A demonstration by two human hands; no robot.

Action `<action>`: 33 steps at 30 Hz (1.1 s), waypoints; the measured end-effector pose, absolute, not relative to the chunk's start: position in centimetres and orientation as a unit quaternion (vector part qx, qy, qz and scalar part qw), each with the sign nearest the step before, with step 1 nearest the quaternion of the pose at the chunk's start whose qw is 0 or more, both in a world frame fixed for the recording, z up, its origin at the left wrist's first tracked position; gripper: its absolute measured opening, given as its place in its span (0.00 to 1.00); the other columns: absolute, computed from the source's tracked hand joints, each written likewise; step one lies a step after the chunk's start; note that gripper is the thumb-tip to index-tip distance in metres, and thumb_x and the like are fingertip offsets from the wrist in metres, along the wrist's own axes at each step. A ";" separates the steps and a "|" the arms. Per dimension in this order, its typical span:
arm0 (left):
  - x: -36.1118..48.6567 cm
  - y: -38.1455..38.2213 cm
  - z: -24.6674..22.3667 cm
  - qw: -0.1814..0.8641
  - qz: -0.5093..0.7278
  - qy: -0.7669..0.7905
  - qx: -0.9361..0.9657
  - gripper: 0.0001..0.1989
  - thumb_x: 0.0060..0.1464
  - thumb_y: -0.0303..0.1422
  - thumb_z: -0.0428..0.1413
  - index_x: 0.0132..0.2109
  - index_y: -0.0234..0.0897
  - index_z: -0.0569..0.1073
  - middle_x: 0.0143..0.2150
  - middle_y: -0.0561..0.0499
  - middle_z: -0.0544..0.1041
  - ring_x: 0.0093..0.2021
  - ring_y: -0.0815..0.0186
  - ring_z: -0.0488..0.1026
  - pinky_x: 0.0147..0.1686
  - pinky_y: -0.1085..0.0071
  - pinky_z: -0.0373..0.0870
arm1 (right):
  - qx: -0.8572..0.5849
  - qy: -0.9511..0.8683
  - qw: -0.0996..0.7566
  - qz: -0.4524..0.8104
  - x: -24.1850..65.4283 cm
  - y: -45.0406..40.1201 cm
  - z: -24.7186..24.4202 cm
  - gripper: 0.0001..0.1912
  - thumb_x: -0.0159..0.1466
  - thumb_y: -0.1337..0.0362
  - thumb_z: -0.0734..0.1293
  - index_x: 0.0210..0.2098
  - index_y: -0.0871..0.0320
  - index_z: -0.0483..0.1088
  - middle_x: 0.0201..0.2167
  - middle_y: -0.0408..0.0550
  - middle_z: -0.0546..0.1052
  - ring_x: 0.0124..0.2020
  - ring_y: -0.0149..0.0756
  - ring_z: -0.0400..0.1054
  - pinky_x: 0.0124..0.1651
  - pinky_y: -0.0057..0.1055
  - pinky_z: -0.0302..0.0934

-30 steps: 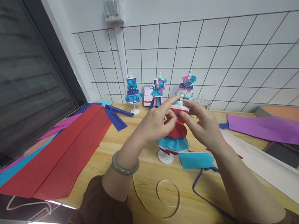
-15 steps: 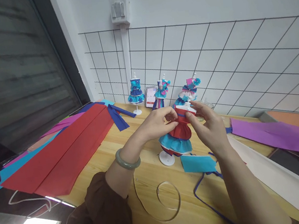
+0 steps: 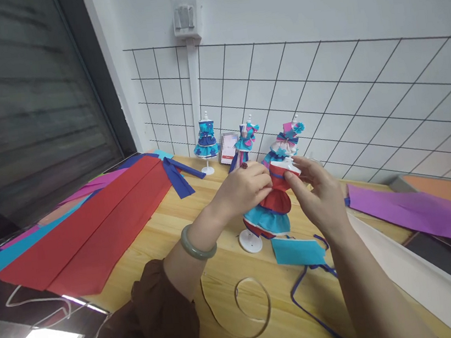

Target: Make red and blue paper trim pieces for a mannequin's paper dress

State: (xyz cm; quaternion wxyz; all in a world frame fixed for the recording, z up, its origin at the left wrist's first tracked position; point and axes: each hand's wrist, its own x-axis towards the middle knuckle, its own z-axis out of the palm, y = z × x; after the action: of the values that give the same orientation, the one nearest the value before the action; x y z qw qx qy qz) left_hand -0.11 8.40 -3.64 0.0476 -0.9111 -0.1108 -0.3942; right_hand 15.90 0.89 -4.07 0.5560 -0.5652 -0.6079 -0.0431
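Observation:
A miniature dress form (image 3: pixel 287 167) leans slightly on its round white base, dressed in a layered red and turquoise doll dress (image 3: pixel 276 202) with a blue band at the waist. My right hand (image 3: pixel 318 193) grips the top of the form, thumb on the front of the red bodice and fingers behind. On the other side, my left hand (image 3: pixel 245 189) is closed with curled fingertips at the bodice edge; the fingertips are partly hidden. In front of the base lies a turquoise fabric piece (image 3: pixel 298 251), with a thin blue cord (image 3: pixel 310 305) trailing from it.
Several dressed miniature forms, including a blue one (image 3: pixel 207 141), stand at the back beside a phone (image 3: pixel 229 149). Red fabric (image 3: pixel 91 225) lies left, purple fabric (image 3: pixel 417 210) right, next to a long white strip (image 3: pixel 422 270). A thin coiled cord (image 3: pixel 266 319) lies in front.
My left hand has turned so its back faces up, showing a dark red ring-like item, and its fingers have curled in. The dress form has shifted slightly right and tilted more.

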 end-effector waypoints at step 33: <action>-0.4 8.3 -3.3 -0.403 -0.445 -0.160 -0.784 0.18 0.46 0.28 0.59 0.47 0.35 0.70 0.48 0.45 0.73 0.47 0.64 0.70 0.48 0.63 0.67 | -0.494 -0.672 0.549 0.058 15.6 0.9 -4.2 0.24 0.59 0.56 0.67 0.54 0.51 0.64 0.50 0.51 0.72 0.46 0.40 0.70 0.48 0.45 0.67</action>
State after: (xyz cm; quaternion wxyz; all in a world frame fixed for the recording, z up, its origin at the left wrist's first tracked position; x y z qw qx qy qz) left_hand -0.43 8.33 -3.28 -0.4034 -0.7837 -0.1596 -0.4445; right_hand 15.56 0.91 -4.22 0.5493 -0.4938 -0.6716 0.0577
